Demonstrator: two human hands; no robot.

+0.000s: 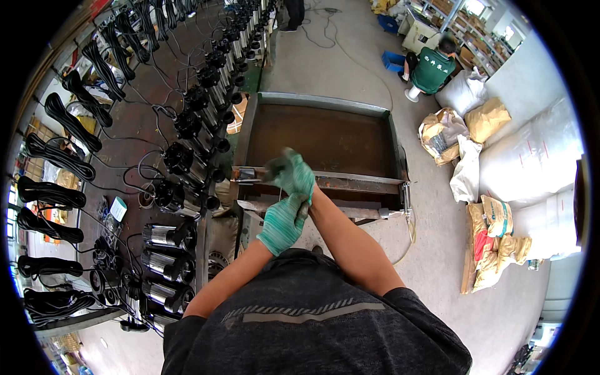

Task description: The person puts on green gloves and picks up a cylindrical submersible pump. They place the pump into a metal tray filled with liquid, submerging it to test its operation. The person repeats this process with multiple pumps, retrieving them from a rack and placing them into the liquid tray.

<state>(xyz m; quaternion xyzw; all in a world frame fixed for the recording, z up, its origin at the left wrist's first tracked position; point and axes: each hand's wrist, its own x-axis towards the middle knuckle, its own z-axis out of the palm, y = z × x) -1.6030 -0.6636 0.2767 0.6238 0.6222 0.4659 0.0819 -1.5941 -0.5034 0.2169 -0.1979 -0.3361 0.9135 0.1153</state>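
Both of my hands wear green striped knit gloves and meet in front of me, above the near edge of a metal-framed tank [325, 137]. My left hand [282, 224] is closed at my right wrist, its fingers on the cuff of the right glove [302, 181]. My right hand [292, 172] lies just beyond it, pointing left. Motion smears its fingers, so their pose is unclear. Nothing else shows in either hand.
At left, a dark bench [119, 162] bears rows of steel-bodied pumps [181, 159] and coiled black cables [59, 156]. Sacks [494, 244] and wrapped bundles [531, 156] line the right. A seated person in green [433, 69] is far right, near a blue crate [393, 60].
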